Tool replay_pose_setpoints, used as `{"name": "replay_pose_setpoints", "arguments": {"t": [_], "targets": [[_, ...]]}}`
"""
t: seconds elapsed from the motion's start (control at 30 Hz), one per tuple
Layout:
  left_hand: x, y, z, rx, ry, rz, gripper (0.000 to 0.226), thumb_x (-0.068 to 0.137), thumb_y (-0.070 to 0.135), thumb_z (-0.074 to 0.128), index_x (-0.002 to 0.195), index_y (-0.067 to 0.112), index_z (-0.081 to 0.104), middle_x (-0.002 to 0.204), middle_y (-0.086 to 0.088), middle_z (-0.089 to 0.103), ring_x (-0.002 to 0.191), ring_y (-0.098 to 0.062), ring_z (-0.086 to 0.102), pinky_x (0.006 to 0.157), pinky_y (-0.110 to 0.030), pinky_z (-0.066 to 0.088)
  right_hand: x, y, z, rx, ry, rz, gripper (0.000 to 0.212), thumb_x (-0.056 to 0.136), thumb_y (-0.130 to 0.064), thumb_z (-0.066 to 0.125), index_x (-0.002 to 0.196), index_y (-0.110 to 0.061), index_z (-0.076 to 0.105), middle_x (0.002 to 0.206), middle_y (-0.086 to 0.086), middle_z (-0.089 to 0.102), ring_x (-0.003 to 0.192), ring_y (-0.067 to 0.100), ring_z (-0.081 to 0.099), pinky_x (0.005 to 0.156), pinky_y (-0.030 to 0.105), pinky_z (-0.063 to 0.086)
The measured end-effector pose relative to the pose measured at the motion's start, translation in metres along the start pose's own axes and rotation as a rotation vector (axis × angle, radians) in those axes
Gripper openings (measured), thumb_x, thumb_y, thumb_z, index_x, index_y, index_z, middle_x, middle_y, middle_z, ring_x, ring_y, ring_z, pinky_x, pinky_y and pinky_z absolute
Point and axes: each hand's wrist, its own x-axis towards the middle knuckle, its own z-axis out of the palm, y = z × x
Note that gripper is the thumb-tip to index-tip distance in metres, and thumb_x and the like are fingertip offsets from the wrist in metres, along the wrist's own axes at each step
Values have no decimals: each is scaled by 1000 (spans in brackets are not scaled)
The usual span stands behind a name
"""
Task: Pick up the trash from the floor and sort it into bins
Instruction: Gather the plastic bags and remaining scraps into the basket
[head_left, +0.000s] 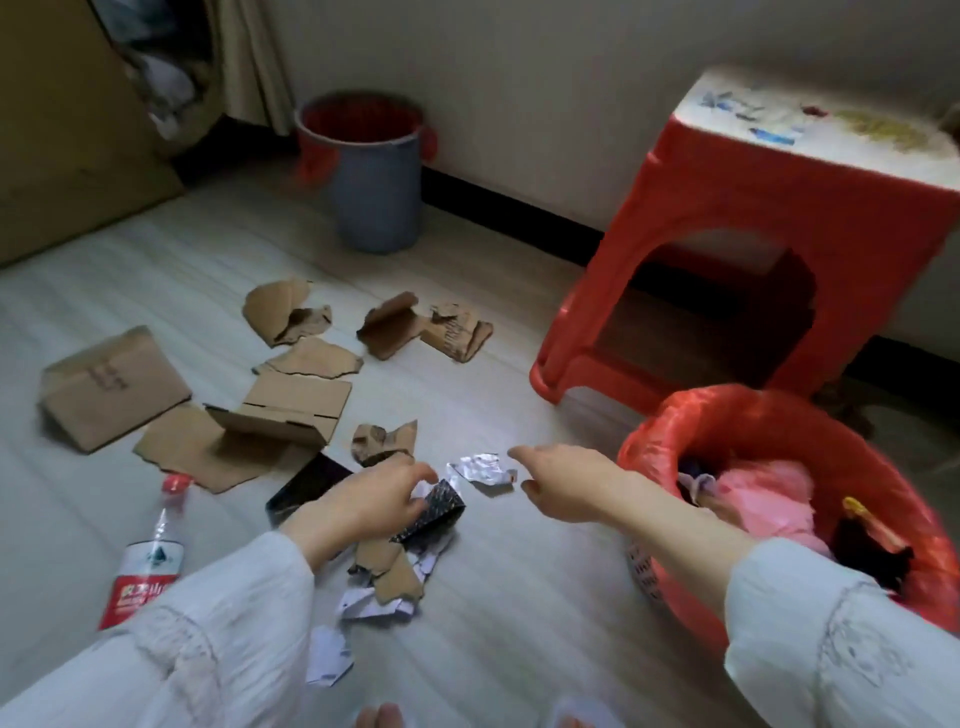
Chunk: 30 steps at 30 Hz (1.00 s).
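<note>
A bundle of scraps (410, 535), black patterned card over torn brown cardboard and white paper, is gripped in the left hand (363, 499), fingers curled round its top so that it hangs clear of the floor (519, 597); it appears to be gathered into one load for a single trip. The right hand (563, 480) is stretched out with nothing in its grip, forefinger and thumb apart, just beside a crumpled silvery wrapper (483, 470) lying on the floor, evidently the next piece to be pinched. Close at the right stands a red-lined bin (670, 431), already holding pink and dark waste. Further out, cardboard pieces (291, 405) and a plastic bottle (148, 556) are left lying. A second bin, grey with a red liner (374, 202), is set by the wall, presumably for another class.
</note>
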Motion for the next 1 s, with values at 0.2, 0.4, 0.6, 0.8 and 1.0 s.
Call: {"name": "replay_pose_setpoints", "arguments": {"t": [0.2, 0.4, 0.6, 0.8, 1.0], "targets": [[38, -39, 89, 155, 81, -59, 50, 93, 30, 45, 139, 18, 32, 137, -6, 39, 122, -25, 39, 96, -37, 41, 109, 7, 82, 129, 48, 83, 49, 94, -30, 44, 139, -16, 32, 135, 10, 42, 125, 31, 38, 95, 42, 42], [73, -37, 144, 188, 36, -227, 83, 86, 63, 40, 147, 18, 7, 154, -17, 1, 140, -33, 10, 106, -40, 30, 168, 10, 159, -28, 29, 110, 51, 94, -19, 41, 142, -15, 23, 153, 9, 18, 139, 27, 18, 104, 45, 30], [78, -38, 166, 79, 184, -175, 55, 82, 40, 64, 130, 18, 49, 126, -12, 54, 113, -27, 54, 84, -32, 48, 171, 10, 170, -132, 155, 32, 30, 95, -10, 40, 123, -9, 48, 135, 13, 43, 118, 30, 46, 73, 36, 36], [63, -30, 135, -133, 273, -148, 39, 89, 13, 50, 126, 22, 52, 116, -4, 58, 108, -27, 55, 81, -38, 47, 131, 7, 141, 5, 107, 187, 21, 87, -6, 42, 104, -12, 55, 104, 11, 66, 98, 31, 60, 99, 38, 32], [42, -2, 51, -527, 499, -240, 23, 88, 7, 53, 106, 8, 67, 91, -15, 70, 82, -26, 61, 67, -27, 41, 70, 10, 53, 227, 291, 253, 20, 91, -11, 41, 95, -5, 60, 100, 20, 64, 91, 38, 59, 62, 32, 34]]}}
